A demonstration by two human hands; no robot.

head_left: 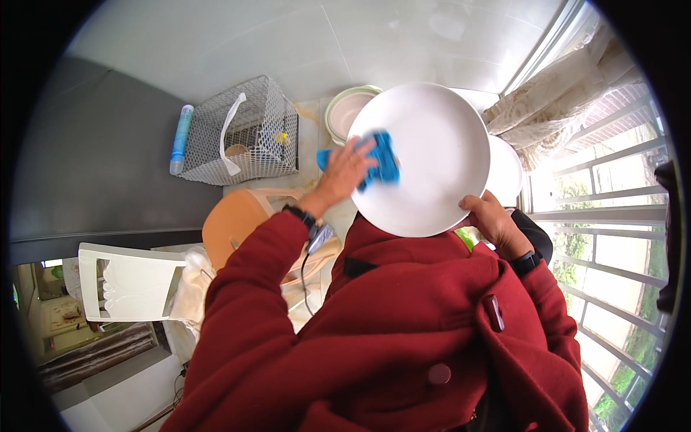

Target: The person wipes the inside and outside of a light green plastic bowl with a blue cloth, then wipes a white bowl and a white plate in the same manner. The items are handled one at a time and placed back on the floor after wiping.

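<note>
My right hand [494,224] grips a large white round plate [437,156] by its lower right rim, thumb on the upper face. The plate is held up in front of me with its surface facing the camera. Over its left edge, my left hand [345,167] presses a crumpled blue cloth [384,162] against the plate. That hand and the cloth are slightly blurred. Behind the plate, partly covered by it, are a pale round bowl with a green rim [351,110] and another white dish [506,170].
A white mesh basket [253,135] with several items stands at the left, a blue tube [182,139] beside it. Below are an orange stool [229,221] and a white chair [137,286] with draped cloth. A curtain [561,92] and barred window [604,216] are at the right.
</note>
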